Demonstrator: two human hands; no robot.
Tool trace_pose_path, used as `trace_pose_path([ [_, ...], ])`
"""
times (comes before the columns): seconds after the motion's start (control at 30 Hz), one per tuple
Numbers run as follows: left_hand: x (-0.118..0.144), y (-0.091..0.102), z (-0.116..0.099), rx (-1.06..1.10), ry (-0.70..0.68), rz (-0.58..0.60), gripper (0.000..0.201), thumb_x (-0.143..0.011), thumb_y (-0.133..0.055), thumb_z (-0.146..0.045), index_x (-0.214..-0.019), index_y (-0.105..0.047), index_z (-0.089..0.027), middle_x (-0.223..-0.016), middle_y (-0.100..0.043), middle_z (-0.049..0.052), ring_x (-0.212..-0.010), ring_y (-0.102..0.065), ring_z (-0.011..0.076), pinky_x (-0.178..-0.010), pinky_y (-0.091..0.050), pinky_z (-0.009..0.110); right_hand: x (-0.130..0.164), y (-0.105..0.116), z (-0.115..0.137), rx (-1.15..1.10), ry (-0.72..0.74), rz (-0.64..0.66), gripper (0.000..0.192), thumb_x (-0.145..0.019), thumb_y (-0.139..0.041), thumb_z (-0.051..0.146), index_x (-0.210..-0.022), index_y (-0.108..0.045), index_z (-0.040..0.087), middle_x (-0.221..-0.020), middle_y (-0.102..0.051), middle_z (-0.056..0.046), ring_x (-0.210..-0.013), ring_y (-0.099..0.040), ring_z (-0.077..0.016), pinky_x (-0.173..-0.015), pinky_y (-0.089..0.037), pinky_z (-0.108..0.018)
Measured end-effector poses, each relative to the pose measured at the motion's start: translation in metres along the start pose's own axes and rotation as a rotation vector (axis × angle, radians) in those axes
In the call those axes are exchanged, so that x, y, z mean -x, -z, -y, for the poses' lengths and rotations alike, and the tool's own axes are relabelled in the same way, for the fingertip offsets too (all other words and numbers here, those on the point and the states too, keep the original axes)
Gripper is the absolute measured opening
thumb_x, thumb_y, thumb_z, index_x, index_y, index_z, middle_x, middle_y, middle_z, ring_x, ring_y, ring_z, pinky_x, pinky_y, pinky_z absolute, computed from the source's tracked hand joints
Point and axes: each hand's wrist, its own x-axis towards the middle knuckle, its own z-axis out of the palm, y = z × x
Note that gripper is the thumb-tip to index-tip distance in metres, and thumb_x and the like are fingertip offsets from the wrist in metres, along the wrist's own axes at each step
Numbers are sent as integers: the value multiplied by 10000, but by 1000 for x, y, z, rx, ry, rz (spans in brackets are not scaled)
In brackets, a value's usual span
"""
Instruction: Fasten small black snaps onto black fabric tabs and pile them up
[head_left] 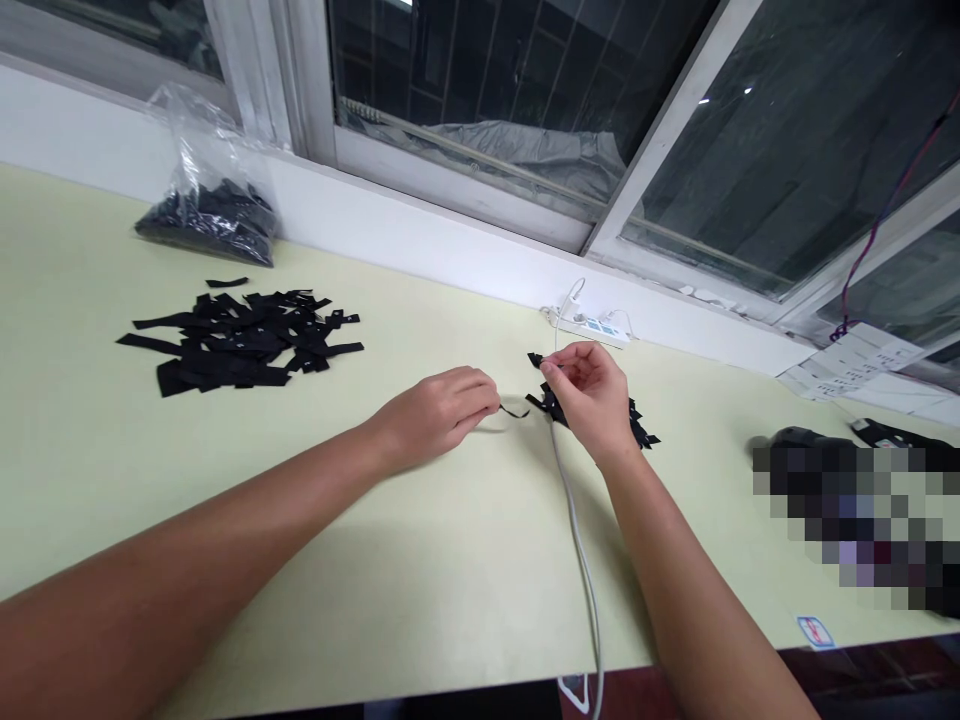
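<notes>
Left hand (454, 405) pinching a thin black strip (515, 412), right hand (592, 390) a black piece (534, 359) — hands apart, between the desk's (420, 580) near and far edges.

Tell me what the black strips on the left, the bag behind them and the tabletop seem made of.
Black strips: probably fabric, matt, flat and cut into lengths. Bag: clear, glossy plastic film, crinkled with bright highlights. Tabletop: perhaps laminate or painted board, smooth and evenly pale.
</notes>
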Motion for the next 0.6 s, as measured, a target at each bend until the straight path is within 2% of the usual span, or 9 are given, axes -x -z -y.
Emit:
trace_pose_path([
  [0.1, 1, -6, -3, 50, 25, 51, 187, -979, -434, -142, -938, -612, -180, -933, -649, 66, -886, -610, 173, -796, -503, 302, 6, -10, 6, -132, 38, 121, 182, -836, -668, 342, -911, -552, 224, -892, -691, -44, -743, -622, -147, -701, -511, -295],
  [0.23, 2, -8, -1, 71, 58, 39, 184, -974, -429, -127, -923, -598, -179, -920, -642, 54, -887, -603, 169, -790, -493, 302, 15, -27, 6, -178, 7, 275, 190, -836, -675, 354, -893, -557, 217, -836, -680, -28, -754, -649, -147, -739, -544, -308],
  [0.43, 3, -6, 1, 91, 149, 20, 155, -937, -461, -97, -912, -589, -181, -914, -650, 37, -857, -607, 159, -763, -484, 293, 18, -27, 3, -235, -51, 319, 197, -831, -691, 356, -904, -580, 211, -847, -697, -36, -772, -670, -149, -742, -560, -306],
  [0.6, 2, -6, -1, 112, 243, -44, 126, -898, -519, -98, -903, -604, -190, -886, -657, 14, -787, -616, 138, -711, -476, 265, 19, -25, 8, -250, -60, 318, 197, -821, -708, 355, -897, -594, 213, -853, -714, -43, -781, -687, -162, -757, -568, -322],
])
